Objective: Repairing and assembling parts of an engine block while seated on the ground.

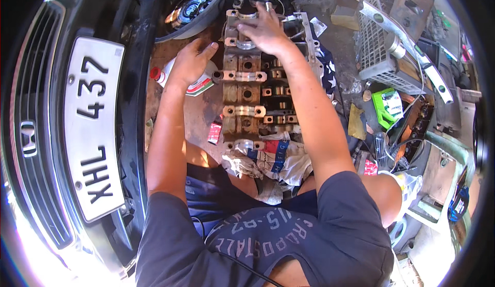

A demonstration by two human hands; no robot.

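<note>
Between my arms lies a bare engine block (pixel 244 94), its row of crankshaft bearing saddles facing up. Shiny curved surfaces show in the saddles. Over the far end of the block, my right hand (pixel 264 33) is open, thumb and fingers spread, close to the farthest saddles. My left hand (pixel 192 64) is to the left of the block, thumb held apart and the other fingers mostly hidden. It hovers over or rests against a white jug (pixel 202 83) with a red cap; contact is unclear. Crumpled cloth (pixel 289 159) lies against the block's near end.
A car's front bumper with a plate (pixel 95 132) stands along the left. A dark round tub (pixel 219 1) sits far left of the block. On the right are a grey plastic crate (pixel 379 62), a metal bar (pixel 412 50) and a green container (pixel 380 112). A small red box (pixel 214 132) lies nearby.
</note>
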